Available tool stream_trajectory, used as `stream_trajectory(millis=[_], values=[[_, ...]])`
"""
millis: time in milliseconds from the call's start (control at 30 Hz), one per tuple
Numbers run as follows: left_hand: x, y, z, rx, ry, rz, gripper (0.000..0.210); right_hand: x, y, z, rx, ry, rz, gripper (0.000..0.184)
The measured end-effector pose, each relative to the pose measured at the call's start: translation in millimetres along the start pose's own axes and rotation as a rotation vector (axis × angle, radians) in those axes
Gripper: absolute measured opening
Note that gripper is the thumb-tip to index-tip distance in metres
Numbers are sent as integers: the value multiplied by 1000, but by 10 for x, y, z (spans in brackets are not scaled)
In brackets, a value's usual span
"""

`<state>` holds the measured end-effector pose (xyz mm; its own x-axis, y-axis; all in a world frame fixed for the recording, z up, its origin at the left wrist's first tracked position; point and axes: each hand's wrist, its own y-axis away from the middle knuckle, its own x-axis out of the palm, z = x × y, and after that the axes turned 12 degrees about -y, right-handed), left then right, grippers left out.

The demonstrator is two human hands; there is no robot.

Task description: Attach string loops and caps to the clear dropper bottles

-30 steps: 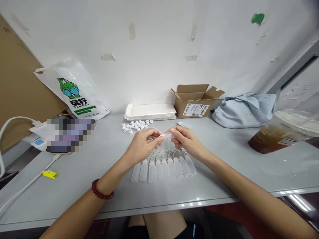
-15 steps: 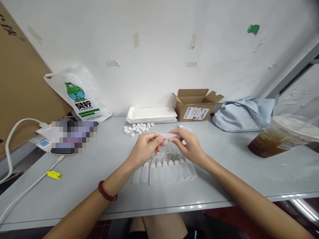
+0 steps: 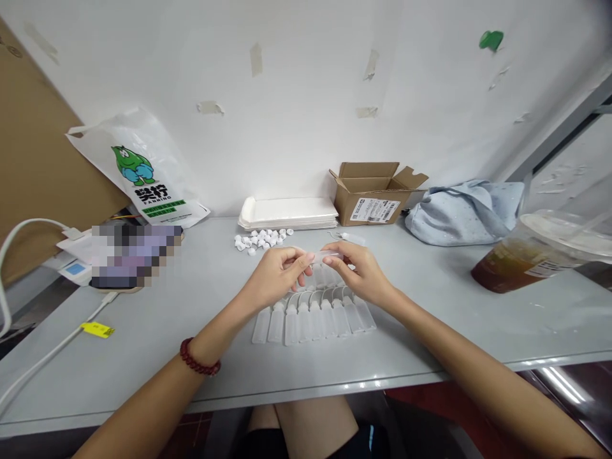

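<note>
Centre frame, the left hand (image 3: pixel 280 274) and right hand (image 3: pixel 361 271) are crowding the space above the row of translucent bottles (image 3: pixel 315 322), whose near ends are lying open to the lower middle. Behind, white caps (image 3: pixel 262 239), a flat white stack (image 3: pixel 291 213) and an open cardboard box (image 3: pixel 370 201) are barring the upper middle. Grey tabletop (image 3: pixel 478 325) is offering a lane at right, below the drink cup (image 3: pixel 500 264); lower left, the white cable (image 3: pixel 43 362) is edging another.

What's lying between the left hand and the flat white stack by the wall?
Small white caps lie loosely grouped on the grey table between the left hand and the flat white stack, as the head view shows.
</note>
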<state>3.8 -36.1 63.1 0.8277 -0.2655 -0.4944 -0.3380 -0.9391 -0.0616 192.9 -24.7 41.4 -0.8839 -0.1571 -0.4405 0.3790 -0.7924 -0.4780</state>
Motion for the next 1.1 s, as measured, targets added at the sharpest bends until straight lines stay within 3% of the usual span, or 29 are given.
stream_trajectory(millis=[100, 233, 333, 467, 667, 767, 900, 1100], values=[[-1, -9, 36, -35, 88, 55, 38, 19, 12, -21, -74, 73, -10, 27], [-14, -12, 58, -68, 201, 61, 38, 36, 34, -17, -296, 227, -20, 24], [-15, -16, 53, -79, 237, 78, 37, 38, 53, -11, -346, 284, -22, 22], [-9, -14, 28, -50, 222, 85, 37, 29, 69, 1, -309, 252, -21, 24], [-2, 0, 4, 117, 80, 16, 22, 15, 42, 77, -35, 21, -13, 30], [28, -10, 38, 158, 93, -41, 16, 15, 29, 100, 36, -12, -7, 32], [37, -16, 66, 140, 138, -61, 16, 15, 37, 124, 21, 3, -21, 31], [-10, 10, -4, 85, 143, 61, 31, -3, 45, 129, -71, 38, -76, 27]])
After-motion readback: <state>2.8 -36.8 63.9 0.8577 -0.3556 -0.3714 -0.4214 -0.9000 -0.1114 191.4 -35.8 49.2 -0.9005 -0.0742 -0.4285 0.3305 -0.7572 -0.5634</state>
